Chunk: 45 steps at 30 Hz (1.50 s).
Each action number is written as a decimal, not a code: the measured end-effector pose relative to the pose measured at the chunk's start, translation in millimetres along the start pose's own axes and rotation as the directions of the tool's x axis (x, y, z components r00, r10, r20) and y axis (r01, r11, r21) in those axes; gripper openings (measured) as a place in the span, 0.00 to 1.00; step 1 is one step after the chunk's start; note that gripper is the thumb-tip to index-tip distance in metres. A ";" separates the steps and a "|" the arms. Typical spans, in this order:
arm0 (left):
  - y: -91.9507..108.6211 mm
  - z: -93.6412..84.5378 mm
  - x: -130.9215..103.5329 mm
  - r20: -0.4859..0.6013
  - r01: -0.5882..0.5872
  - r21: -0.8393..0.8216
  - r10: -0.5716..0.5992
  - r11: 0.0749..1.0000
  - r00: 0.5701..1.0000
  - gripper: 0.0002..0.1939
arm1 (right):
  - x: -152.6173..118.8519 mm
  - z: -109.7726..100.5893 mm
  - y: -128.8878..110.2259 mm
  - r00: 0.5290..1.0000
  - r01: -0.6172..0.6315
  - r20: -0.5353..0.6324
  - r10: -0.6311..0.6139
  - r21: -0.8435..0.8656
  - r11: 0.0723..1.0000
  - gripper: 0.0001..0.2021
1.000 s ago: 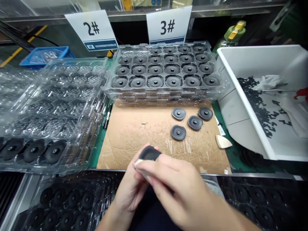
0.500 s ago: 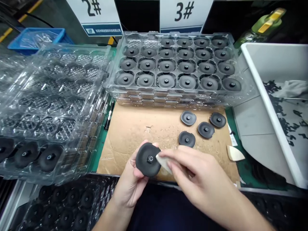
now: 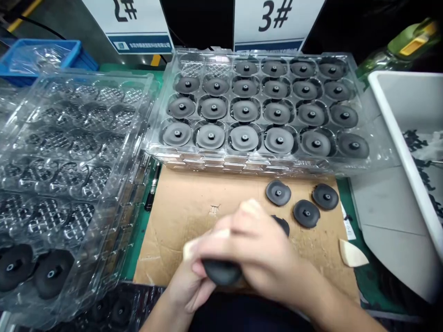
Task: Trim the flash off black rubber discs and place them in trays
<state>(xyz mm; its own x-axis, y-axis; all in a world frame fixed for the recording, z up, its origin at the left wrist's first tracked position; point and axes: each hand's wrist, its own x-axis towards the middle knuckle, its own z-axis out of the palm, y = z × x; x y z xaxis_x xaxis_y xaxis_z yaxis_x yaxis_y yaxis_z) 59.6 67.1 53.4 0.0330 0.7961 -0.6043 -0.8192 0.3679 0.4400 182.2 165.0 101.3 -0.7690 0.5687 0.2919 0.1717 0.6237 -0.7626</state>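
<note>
My left hand [image 3: 188, 286] grips a round black part [image 3: 221, 272] low over the front of the cardboard sheet [image 3: 173, 221]. Across the top of that part lies my right hand [image 3: 259, 253], fingers bent and closed; it is blurred, and anything pinched in it is hidden. Three black parts, one of them here [image 3: 306, 213], lie on the cardboard to the right, and another [image 3: 282, 224] is partly covered by my right hand. A white wedge-shaped pad [image 3: 352, 253] rests at the cardboard's right edge.
Behind the cardboard stands a stack of clear trays [image 3: 242, 159] holding black parts. More clear trays [image 3: 100, 212] are at the left, with a blue bin [image 3: 78, 53] behind. To the right are a white bin [image 3: 398, 124] and a green bottle [image 3: 384, 57]. A black pen [image 3: 152, 189] lies left of the cardboard.
My right hand has moved left over the held part and now covers much of it. The white pad it pinched is no longer visible. The view has shifted, so the trays appear lower.
</note>
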 end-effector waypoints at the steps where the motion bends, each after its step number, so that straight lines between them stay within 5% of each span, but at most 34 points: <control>1: 1.4 -1.0 0.7 0.049 0.024 -0.028 -0.022 0.999 0.999 0.30 | -0.2 -3.0 7.9 0.995 -0.099 -0.030 0.100 0.033 0.995 0.14; 4: 3.9 -6.0 -0.3 0.188 0.093 -0.148 -0.064 0.985 0.980 0.29 | -9.3 -11.0 28.7 0.875 -0.446 -0.181 0.449 0.060 0.893 0.13; 7: 3.3 -11.0 -4.4 0.238 0.092 -0.215 -0.039 0.972 0.971 0.27 | -31.2 -3.9 30.6 0.778 -0.592 -0.174 0.603 0.118 0.798 0.12; 14: -1.3 -19.0 -23.0 0.241 0.045 -0.242 0.015 0.969 0.970 0.27 | -93.5 50.5 3.3 0.858 -0.513 0.043 0.512 0.134 0.848 0.12; 19: -9.6 -15.5 -42.8 0.178 0.023 -0.180 0.010 0.983 0.984 0.28 | -86.1 33.8 -17.6 0.794 -0.569 -0.197 0.575 0.091 0.817 0.12; 21: -16.1 -14.2 -50.6 0.097 -0.026 -0.132 0.039 0.991 0.995 0.29 | -72.2 26.6 -37.4 0.806 -0.506 -0.296 0.513 0.104 0.856 0.14; 23: -22.3 -15.0 -58.0 0.032 -0.075 -0.096 0.079 0.993 0.996 0.27 | -59.7 27.4 -59.8 0.885 -0.365 -0.268 0.381 0.109 0.925 0.16; 25: -26.3 -17.9 -65.1 -0.015 -0.109 -0.070 0.108 0.992 0.994 0.25 | -51.7 34.5 -78.1 0.958 -0.257 -0.101 0.269 0.116 0.959 0.16; 28: -29.4 -22.6 -75.5 -0.066 -0.187 -0.039 0.184 0.982 0.981 0.23 | -46.2 49.6 -90.7 0.968 -0.238 0.100 0.228 0.099 0.966 0.13; 32: -33.4 -24.1 -89.5 -0.011 -0.242 -0.050 0.242 0.969 0.970 0.13 | -47.8 64.2 -95.7 0.972 -0.174 -0.153 0.177 0.037 0.984 0.14; 35: -34.3 -25.1 -99.0 0.010 -0.229 -0.048 0.230 0.972 0.973 0.17 | -63.9 57.4 -105.5 0.988 -0.140 -0.045 0.146 0.125 0.982 0.14; 38: -35.9 -26.7 -105.0 0.039 -0.203 -0.035 0.204 0.979 0.978 0.28 | -88.6 39.1 -116.8 0.967 -0.241 0.115 0.227 0.123 0.963 0.12; 42: -44.7 -24.4 -109.9 0.092 -0.233 -0.065 0.238 0.970 0.967 0.30 | -106.2 27.2 -120.1 0.949 -0.315 -0.045 0.312 -0.131 0.940 0.12; 45: -51.4 -20.9 -116.2 0.098 -0.249 -0.075 0.255 0.966 0.962 0.29 | -101.0 30.6 -109.8 0.989 -0.067 -0.145 0.020 -0.326 0.943 0.14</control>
<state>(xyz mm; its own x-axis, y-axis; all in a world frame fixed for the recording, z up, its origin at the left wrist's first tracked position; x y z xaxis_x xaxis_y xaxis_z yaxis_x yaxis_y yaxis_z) 85.9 -54.4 87.1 -0.1212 0.9070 -0.4033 -0.8424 0.1210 0.5251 222.2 22.7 137.9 -0.6679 0.6530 0.3570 0.4146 0.7248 -0.5502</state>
